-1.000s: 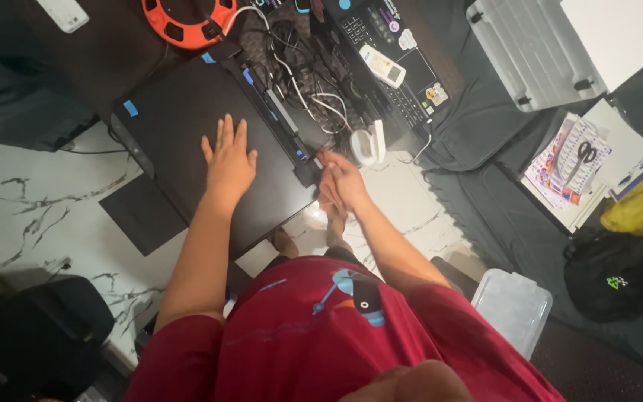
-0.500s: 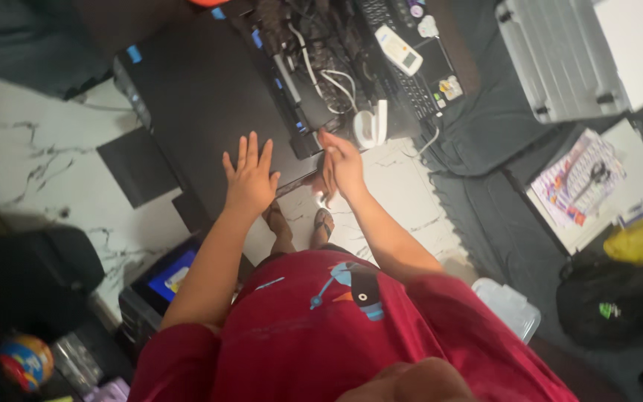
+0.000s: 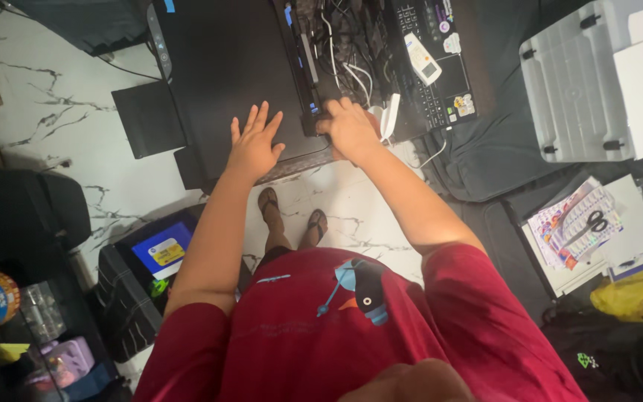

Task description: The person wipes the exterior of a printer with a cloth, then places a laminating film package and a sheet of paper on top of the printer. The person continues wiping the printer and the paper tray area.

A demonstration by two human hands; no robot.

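printer [image 3: 225, 67], black and flat-topped, stands on the dark table [image 3: 485, 67] at the upper middle of the view, its lower edge overhanging the white marbled floor [image 3: 53, 134]; left hand [image 3: 254, 145] lies flat on the printer's lid near the lower right corner, fingers spread apart and straight, holding nothing; right hand [image 3: 350, 128] sits at the printer's right edge, fingers curled downward against the side of the casing; whether they are clamped on anything cannot be told, the fingertips being hidden; tangle of cables [image 3: 340, 45] lies just beside the right hand, between the printer and a black laptop [image 3: 440, 67]; white remote control [image 3: 422, 58] rests on the laptop keyboard; clear plastic lidded box [image 3: 571, 85] stands well to the right; scissors [image 3: 595, 222] lie on printed papers at the right; sandalled feet [image 3: 292, 216] show on the floor below the hands.
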